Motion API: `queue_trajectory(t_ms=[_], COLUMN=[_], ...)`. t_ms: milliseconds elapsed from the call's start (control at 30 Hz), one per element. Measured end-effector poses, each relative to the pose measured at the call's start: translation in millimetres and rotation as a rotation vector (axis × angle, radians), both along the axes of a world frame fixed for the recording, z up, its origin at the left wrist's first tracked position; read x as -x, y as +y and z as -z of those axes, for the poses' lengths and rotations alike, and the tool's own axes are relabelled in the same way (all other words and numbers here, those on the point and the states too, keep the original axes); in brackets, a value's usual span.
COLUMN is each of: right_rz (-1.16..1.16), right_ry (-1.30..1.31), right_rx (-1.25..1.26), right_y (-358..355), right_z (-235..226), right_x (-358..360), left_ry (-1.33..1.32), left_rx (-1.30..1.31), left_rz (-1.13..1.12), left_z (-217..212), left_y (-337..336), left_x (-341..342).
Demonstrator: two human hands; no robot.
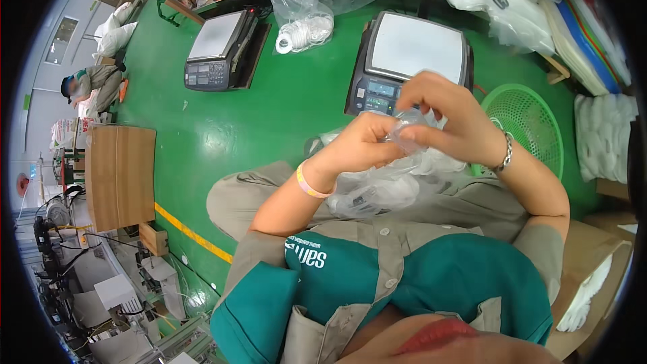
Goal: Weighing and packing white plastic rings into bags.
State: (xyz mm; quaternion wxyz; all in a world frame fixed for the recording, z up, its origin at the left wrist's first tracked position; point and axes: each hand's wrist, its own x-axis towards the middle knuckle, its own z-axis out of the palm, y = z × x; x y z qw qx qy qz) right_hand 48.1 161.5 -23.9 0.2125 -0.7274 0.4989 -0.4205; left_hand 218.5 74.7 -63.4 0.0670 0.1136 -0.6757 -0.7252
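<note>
Small clear plastic bag [404, 131] is pinched by left hand [360, 143] & right hand [448, 116], both closed on it; thin film could slip or tear if pulled apart.

The single head view looks steeply down from close above onto the person's lap and green floor [269, 114].

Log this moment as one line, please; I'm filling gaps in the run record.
left hand: pinching clear plastic bag | right hand: fingers on same bag | below: more clear bags in lap | ahead: scale on green floor
</note>
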Motion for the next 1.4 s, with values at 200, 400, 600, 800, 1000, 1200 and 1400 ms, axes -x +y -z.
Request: queue_trajectory(t_ms=[200, 400, 600, 800, 1000, 1200, 1400], right_rz=[-0.012, -0.164, -0.281, -0.038, -0.030, -0.095, -0.189], right_ry=[0.223, -0.058, 0.053, -0.749, 0.518, 0.207, 0.213], right_rx=[0.106, -0.161, -0.149, -0.697, 0.235, -0.003, -0.071], right_y=[-3.9, -10.5, -14.3, -12.0, -1.6, -12.9, -17.7], right_z=[9.6, 9.7, 22.9, 10.2, 8.3, 23.6, 40.6], right_x=[3.2, 2.5, 12.7, 11.1, -4.4, 4.0, 3.3], left_ry=[0.096, 0.070, 0.143, 0.208, 0.256, 0.139, 0.154], left_rx=[-0.229, -0.308, -0.304, -0.084, -0.223, 0.138, 0.838], left_rz=[0.000, 0.134, 0.110, -0.233, -0.429, -0.340, -0.392], left_z=[1.0, 1.9, 0.0, 0.3, -6.2, -3.9, -21.1], left_y=[8.2, 5.6, 3.0, -4.9, -12.3, 1.5, 1.4], left_x=[4.7, -0.7, -6.1, -2.2, 1.0, -2.1, -6.8])
